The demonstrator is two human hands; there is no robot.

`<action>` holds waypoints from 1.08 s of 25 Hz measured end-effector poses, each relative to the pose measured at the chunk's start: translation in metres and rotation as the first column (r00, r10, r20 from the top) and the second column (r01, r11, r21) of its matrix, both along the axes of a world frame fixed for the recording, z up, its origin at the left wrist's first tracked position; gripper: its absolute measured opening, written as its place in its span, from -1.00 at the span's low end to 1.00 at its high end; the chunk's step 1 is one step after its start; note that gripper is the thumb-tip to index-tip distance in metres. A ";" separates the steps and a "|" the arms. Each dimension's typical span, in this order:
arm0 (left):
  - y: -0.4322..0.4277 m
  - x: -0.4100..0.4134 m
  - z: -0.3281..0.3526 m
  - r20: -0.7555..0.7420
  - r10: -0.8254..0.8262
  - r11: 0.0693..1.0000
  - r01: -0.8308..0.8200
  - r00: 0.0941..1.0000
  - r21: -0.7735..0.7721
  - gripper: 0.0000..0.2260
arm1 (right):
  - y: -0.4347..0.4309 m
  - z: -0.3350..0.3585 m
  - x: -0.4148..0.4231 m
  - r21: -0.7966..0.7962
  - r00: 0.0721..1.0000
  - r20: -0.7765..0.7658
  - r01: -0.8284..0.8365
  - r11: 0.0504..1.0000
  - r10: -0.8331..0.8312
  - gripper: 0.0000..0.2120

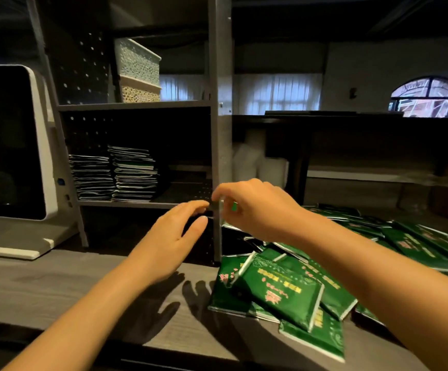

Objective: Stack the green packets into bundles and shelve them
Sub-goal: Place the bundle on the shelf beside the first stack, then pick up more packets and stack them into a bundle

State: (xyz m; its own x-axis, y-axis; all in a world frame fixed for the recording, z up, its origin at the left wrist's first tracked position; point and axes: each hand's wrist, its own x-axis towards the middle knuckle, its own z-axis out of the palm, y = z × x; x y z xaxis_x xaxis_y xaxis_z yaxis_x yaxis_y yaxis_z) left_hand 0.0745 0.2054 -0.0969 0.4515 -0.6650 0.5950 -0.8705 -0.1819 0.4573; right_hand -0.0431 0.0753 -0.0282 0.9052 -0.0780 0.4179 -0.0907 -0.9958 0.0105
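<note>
Many loose green packets [284, 290] lie in a heap on the wooden counter [83, 285] at the right. Two finished packet stacks [134, 175] stand side by side on the middle shelf [126, 204] of the grey rack. In front of that shelf's right end, my right hand [255, 207] pinches a small bundle of packets [234, 206]; it is seen edge-on and mostly hidden by the fingers. My left hand [174, 236] reaches in from the left, its straight fingers and thumb touching the bundle's left end.
The rack's grey upright post [219, 129] stands right behind the hands. Two perforated baskets [137, 70] sit on the upper shelf. A white appliance with a dark screen [11, 143] stands at the left. White cups [257, 164] are behind the post.
</note>
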 end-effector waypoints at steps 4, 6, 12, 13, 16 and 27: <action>-0.030 -0.033 0.008 -0.024 -0.121 0.977 0.123 0.992 0.172 -0.68 | -0.041 -0.011 -0.054 -0.079 0.991 -0.095 0.087 0.993 -0.095 -0.68; -0.051 -0.050 0.010 -0.021 -0.162 0.962 0.163 0.987 0.221 -0.68 | -0.067 -0.020 -0.075 -0.082 0.974 -0.161 0.148 0.986 -0.160 -0.66; -0.126 -0.081 -0.005 0.050 -0.213 0.939 0.191 0.976 0.287 -0.61 | -0.142 -0.048 -0.120 -0.039 0.911 -0.272 0.310 0.950 -0.309 -0.64; -0.139 -0.085 -0.010 0.086 -0.188 0.937 0.153 0.978 0.313 -0.58 | -0.153 -0.052 -0.126 -0.019 0.902 -0.281 0.336 0.942 -0.327 -0.65; -0.177 -0.090 -0.021 0.234 -0.056 0.927 -0.036 0.971 0.372 -0.47 | -0.183 -0.064 -0.136 0.081 0.890 -0.283 0.392 0.916 -0.356 -0.68; -0.239 -0.092 -0.026 0.504 0.089 0.907 -0.280 0.859 0.316 -0.51 | -0.248 -0.077 -0.131 0.379 0.868 -0.385 0.458 0.804 -0.313 -0.65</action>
